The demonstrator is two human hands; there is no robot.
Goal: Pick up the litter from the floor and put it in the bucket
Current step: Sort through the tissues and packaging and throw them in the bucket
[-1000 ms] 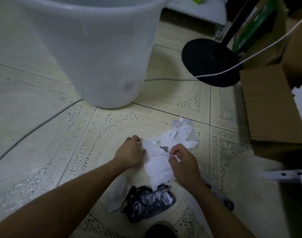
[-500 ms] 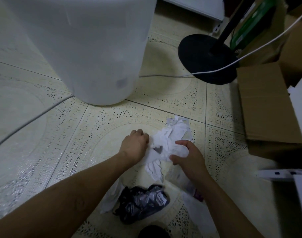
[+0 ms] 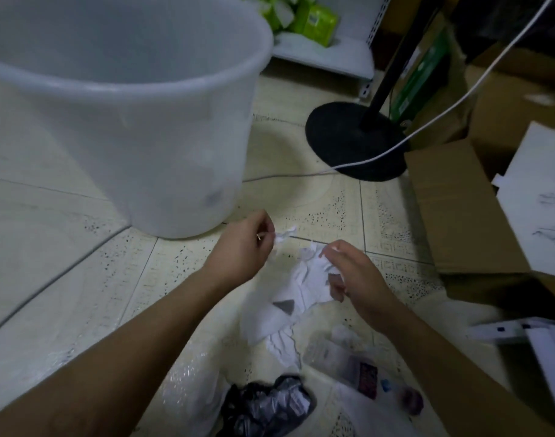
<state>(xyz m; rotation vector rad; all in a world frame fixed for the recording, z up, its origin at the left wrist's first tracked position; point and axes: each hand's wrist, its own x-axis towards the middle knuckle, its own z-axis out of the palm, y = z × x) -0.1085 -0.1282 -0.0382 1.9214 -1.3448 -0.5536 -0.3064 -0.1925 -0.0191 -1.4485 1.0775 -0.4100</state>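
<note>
A crumpled white paper (image 3: 296, 288) hangs off the floor between my two hands. My left hand (image 3: 244, 247) pinches its upper left corner, just in front of the bucket's base. My right hand (image 3: 355, 275) grips the paper's right edge. The large translucent white bucket (image 3: 150, 89) stands upright at the upper left, its mouth open. On the floor near me lie a crumpled black plastic bag (image 3: 266, 408), a clear plastic wrapper (image 3: 329, 354) and a small dark packet (image 3: 367, 380).
A black round stand base (image 3: 342, 137) with a pole and a white cable (image 3: 427, 127) sits to the right of the bucket. Cardboard boxes (image 3: 456, 206) crowd the right side. A grey cable (image 3: 49, 285) crosses the tiled floor at left. A shelf holds green packets (image 3: 314, 20).
Both hands have lifted the white paper up off the floor and toward the bucket. The view has tilted up, showing the bucket's rim and inside.
</note>
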